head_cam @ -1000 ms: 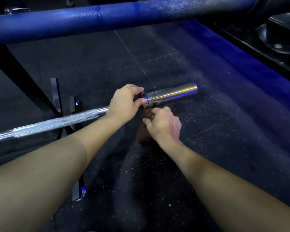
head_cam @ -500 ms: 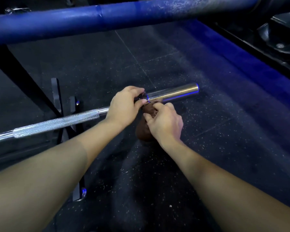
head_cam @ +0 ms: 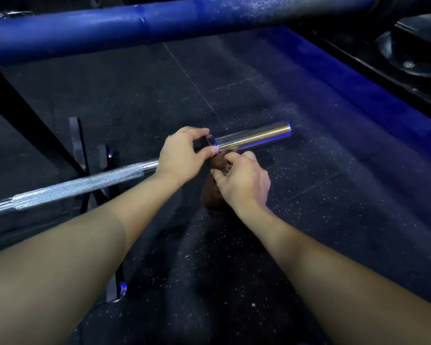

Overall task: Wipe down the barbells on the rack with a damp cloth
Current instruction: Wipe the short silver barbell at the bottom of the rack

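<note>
Fingers (head_cam: 197,132) of the left hand (head_cam: 179,155) curled over the barbell (head_cam: 85,183) at the dark collar where the knurled shaft met the smooth sleeve (head_cam: 254,136), with the thumb pressed against the collar's near side, so the hand was closed around the bar. Just below and to the right, the right hand (head_cam: 244,180) had its fingers bunched together, pinching a brown cloth (head_cam: 217,165) that hung crumpled beneath the sleeve and partly hid behind the wrist. Whether the cloth touched the metal could not be told. The barbell lay across a black rack (head_cam: 77,143), its sleeve end jutting out over the speckled rubber floor (head_cam: 309,220). A blue padded bar (head_cam: 159,23) ran across the top of the view, above everything else. No brand, label or lettering could be read on the bar, cloth or rack.
</note>
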A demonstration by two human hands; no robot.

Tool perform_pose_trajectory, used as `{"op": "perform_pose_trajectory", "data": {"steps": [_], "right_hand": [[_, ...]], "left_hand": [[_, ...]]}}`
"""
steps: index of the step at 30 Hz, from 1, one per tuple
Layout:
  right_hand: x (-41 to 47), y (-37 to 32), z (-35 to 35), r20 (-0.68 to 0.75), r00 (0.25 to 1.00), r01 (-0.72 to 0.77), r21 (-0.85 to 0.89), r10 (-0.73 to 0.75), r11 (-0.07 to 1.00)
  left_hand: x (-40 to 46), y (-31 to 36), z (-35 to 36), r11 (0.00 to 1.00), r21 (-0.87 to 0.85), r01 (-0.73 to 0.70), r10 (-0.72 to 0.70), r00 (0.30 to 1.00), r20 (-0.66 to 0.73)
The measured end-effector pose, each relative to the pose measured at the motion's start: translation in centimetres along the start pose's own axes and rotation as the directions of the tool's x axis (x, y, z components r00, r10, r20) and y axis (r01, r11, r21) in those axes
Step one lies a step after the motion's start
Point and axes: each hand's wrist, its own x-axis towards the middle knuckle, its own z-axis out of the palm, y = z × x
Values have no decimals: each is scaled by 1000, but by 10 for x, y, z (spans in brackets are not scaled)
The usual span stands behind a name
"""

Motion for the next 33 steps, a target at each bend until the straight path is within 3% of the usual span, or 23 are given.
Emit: {"op": "perform_pose_trajectory", "data": {"steps": [11,16,22,25,27,29,31,33], "right_hand": [[-7,15,0,23,999,-38,-11,38,999],[-29,35,-22,-34,995,-94,63,96,994],[-68,43,-91,-71,982,-150,276,175,949],[-90,38,-140,-114,976,-126,392,183,911],[-105,34,-169,-152,968,-107,461,197,881],[-120,32,-193,-166,960,-102,540,225,836],[-137,31,-215,-176,949,-99,625,263,774],[-156,29,-236,-195,936,-82,690,294,719]], "left_hand": [[5,-3,10,984,-87,155,-152,988,33],[-13,14,13,990,63,127,-121,989,-81],[-45,68,-17,991,127,39,-64,977,202],[-66,122,-40,998,57,37,-54,936,347],[-91,157,-54,970,-122,209,-119,852,510],[-115,184,-67,860,-302,410,-159,779,607],[-133,206,-77,751,-438,494,-138,765,629],[-151,224,-92,702,-499,508,-96,762,641]]}}
